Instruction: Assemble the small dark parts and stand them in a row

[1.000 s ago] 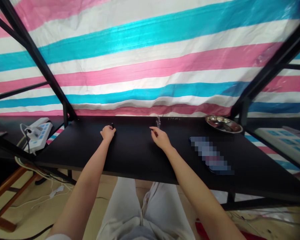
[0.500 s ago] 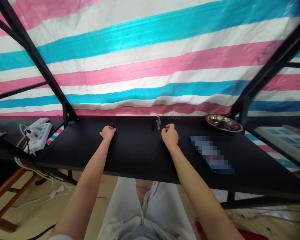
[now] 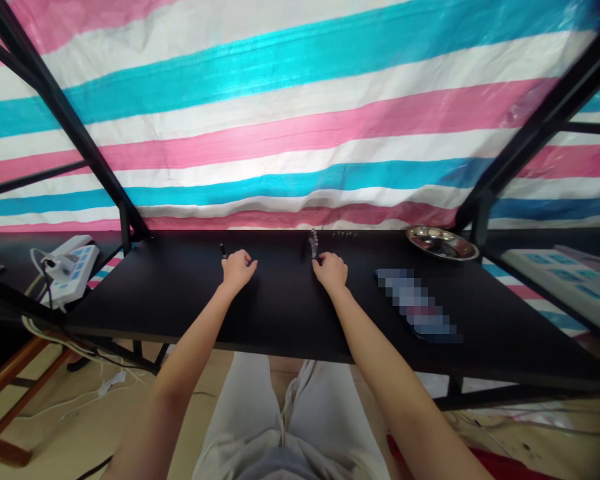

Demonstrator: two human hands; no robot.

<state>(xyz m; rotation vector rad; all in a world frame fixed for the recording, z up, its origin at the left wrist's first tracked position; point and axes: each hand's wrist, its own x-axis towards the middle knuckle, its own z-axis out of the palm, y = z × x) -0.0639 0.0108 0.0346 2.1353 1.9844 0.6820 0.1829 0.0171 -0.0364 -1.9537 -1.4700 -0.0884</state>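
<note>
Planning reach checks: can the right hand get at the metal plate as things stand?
Probably yes: nothing visible stands between the right hand and the plate to its right; the blurred item lies nearer the person. Whether the hand grips the clear piece is unclear.

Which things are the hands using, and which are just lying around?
Probably in use:
- clear knobbly piece, by the right hand
- small black stick, beside the left hand

Seemingly just lying about:
- metal dish
- pixelated flat thing
- white power strip, left
</note>
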